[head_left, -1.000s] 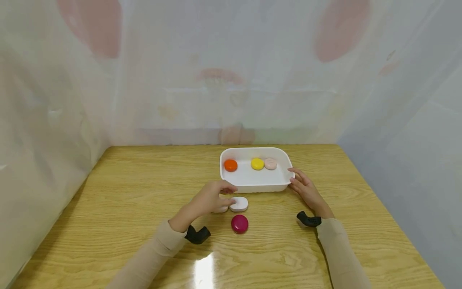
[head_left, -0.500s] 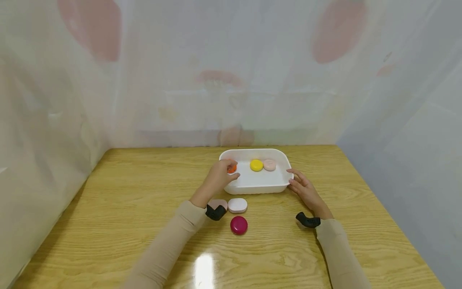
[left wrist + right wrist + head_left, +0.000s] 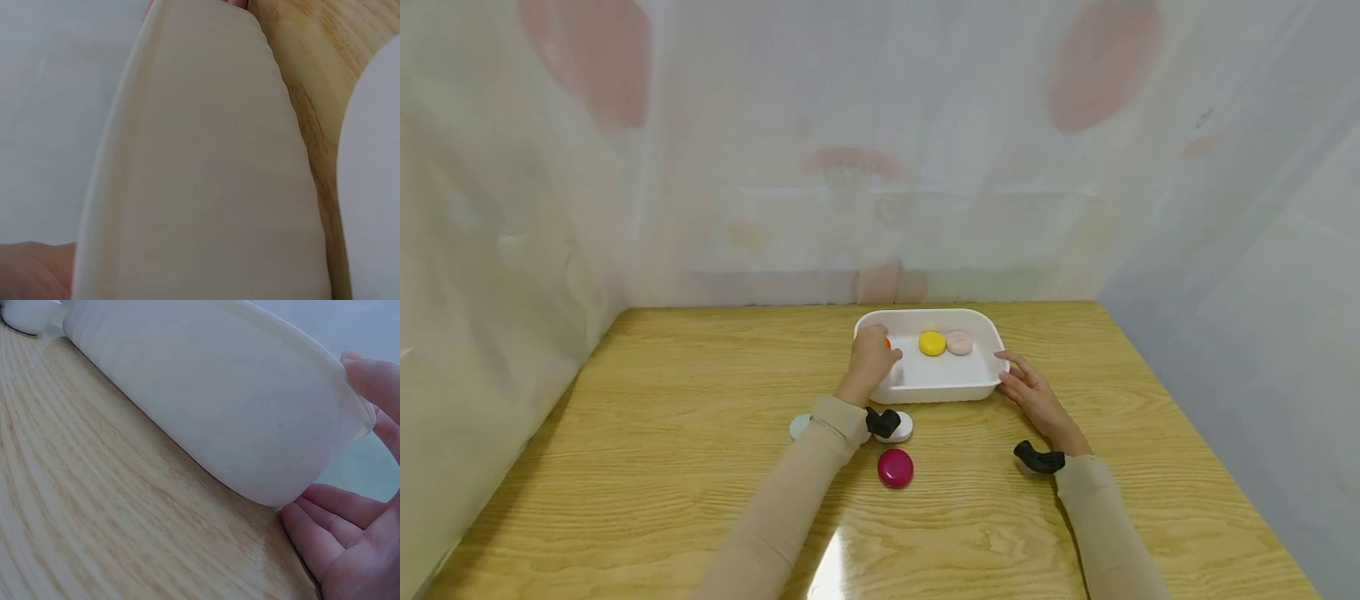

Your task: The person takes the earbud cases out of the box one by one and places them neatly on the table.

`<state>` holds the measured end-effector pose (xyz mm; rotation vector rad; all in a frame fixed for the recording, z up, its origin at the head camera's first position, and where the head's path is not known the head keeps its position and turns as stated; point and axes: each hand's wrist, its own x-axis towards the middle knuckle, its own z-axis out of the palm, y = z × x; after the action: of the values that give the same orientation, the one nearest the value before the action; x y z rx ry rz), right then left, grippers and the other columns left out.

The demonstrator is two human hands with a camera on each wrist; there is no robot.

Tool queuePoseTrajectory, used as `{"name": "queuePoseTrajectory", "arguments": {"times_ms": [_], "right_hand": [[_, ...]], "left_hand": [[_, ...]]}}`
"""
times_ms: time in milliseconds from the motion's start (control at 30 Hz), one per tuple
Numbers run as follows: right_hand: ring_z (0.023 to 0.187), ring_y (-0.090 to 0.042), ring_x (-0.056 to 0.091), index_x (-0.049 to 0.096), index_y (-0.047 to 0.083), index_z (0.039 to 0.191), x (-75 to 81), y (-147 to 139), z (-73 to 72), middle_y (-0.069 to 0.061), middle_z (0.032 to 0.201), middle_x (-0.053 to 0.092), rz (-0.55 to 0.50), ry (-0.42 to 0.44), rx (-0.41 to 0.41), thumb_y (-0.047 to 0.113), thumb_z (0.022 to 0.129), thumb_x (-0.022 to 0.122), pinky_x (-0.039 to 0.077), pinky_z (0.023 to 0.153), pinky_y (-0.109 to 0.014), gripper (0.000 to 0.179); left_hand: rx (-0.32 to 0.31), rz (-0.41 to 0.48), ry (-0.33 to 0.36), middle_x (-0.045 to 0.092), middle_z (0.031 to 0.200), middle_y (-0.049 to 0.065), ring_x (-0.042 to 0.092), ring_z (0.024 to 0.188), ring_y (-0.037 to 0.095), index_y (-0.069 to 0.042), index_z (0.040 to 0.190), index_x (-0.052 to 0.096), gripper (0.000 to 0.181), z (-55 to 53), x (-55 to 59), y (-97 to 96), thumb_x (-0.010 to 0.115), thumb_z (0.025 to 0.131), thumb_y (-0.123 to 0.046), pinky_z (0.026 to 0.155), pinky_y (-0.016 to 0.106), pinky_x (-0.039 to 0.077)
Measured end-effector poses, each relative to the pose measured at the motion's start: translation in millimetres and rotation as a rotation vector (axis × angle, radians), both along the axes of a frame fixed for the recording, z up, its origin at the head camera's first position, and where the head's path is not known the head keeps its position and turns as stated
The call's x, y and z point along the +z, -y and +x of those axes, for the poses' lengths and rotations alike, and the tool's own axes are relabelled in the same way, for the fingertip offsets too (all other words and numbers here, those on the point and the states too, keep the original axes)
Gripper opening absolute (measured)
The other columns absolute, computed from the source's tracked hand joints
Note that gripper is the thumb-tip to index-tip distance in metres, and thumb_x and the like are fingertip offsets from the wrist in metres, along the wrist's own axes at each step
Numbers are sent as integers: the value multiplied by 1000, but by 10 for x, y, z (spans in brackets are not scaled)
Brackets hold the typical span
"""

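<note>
A white tray (image 3: 940, 394) stands toward the back of the table. My left hand (image 3: 870, 360) reaches over its front rim at the left end. Its fingers and thumb curl round an orange-red disc (image 3: 887, 342), mostly hidden beneath them. In the left wrist view the tray wall (image 3: 206, 150) hides most of this hand; only skin shows at the lower left. My right hand (image 3: 1036, 396) holds the tray's front right corner. In the right wrist view one digit lies on the rim and other fingers (image 3: 312, 540) touch the bottom corner.
A yellow disc (image 3: 932, 342) and a pale pink one (image 3: 959, 342) lie in the tray. On the table in front are a white oval piece (image 3: 904, 427), a magenta disc (image 3: 896, 468) and a pale mint piece (image 3: 799, 427), partly covered by the left sleeve.
My left hand has moved from above the oval pieces up and over the tray's front rim, onto the orange-red disc, and its fingers have closed in. The right hand stays at its corner.
</note>
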<state>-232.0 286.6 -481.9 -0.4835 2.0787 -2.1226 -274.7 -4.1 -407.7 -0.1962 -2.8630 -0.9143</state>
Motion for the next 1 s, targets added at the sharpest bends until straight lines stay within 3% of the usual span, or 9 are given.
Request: {"name": "queuePoseTrajectory", "arguments": {"times_ms": [100,267,367,467,533,600,700,767,1000], "right_hand": [[114,5,58,39,11,141,1,-8,-3,9,128,51,10,6,-2,21,102,46,51,94,-12,41],[116,5,57,38,11,142,8,-11,-12,1,133,48,33,10,-16,23,102,47,51,94,-12,43],[116,5,56,38,12,142,15,-3,-8,-2,136,45,46,14,-20,25,102,47,50,95,-12,43],[116,5,56,38,11,142,24,5,0,-6,137,44,48,16,-18,25,102,47,50,96,-12,44],[116,5,56,37,9,142,31,10,4,-10,140,42,49,14,-18,24,102,47,50,96,-13,44],[116,5,56,37,10,142,38,12,8,-17,142,39,51,17,-21,24,102,47,50,96,-12,44],[116,6,55,37,11,142,49,9,11,-26,146,32,59,17,-24,25,102,46,50,96,-11,43],[116,6,55,38,12,142,53,6,13,-28,147,30,64,21,-25,25,102,46,50,96,-11,43],[116,5,55,35,7,143,61,33,23,-34,147,27,62,18,-31,25,102,46,49,95,-11,46]], "left_hand": [[42,-26,11,67,79,16,61,76,27,3,80,63,19,-10,-4,-48,75,78,-11,72,34,54],[45,-162,108,67,97,19,62,100,30,5,92,63,32,-106,-45,-107,75,82,-23,92,34,52],[32,-262,101,66,104,19,58,110,31,5,100,62,45,-246,-208,-101,74,82,-34,102,36,45],[31,-335,-58,64,87,11,58,95,28,-4,86,61,42,-640,-782,-87,75,76,-42,94,34,41],[15,-371,-93,62,82,8,58,90,27,-7,82,61,40,-742,-904,-76,76,74,-43,92,33,40],[-10,-318,-82,62,80,9,58,88,28,-7,77,61,34,-805,-941,-80,79,71,-36,91,35,41],[-33,-240,-14,64,82,12,59,92,29,-2,78,64,25,-472,-466,-80,78,74,-22,94,35,44],[-29,-173,-17,64,82,13,58,90,29,1,79,65,20,-332,-297,-78,76,74,-15,92,34,44],[7,-7,81,68,110,17,59,107,31,5,110,69,36,-202,-152,-76,74,77,-6,99,35,47]]}}
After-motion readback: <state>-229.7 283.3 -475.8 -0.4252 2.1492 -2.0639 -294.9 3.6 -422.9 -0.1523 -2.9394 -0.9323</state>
